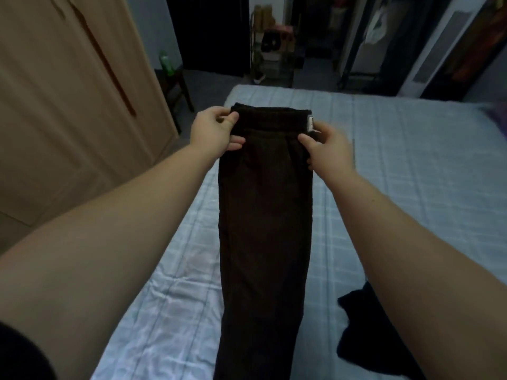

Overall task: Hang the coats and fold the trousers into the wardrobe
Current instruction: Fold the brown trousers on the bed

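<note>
Dark brown trousers (264,215) hang lengthwise in front of me over the bed, legs together, waistband at the top. My left hand (212,130) pinches the waistband's left corner. My right hand (326,152) grips the right corner, beside a small white label. The trouser legs run down out of the bottom of the view. A black garment (365,333) lies crumpled on the bed at the lower right, partly hidden by my right forearm.
The bed (411,174), in a pale blue checked sheet, fills the middle and right. Wooden wardrobe doors (68,105) stand at the left. A small dark stool with a green bottle (166,63) sits past them. A shelf rack (270,45) stands beyond the bed.
</note>
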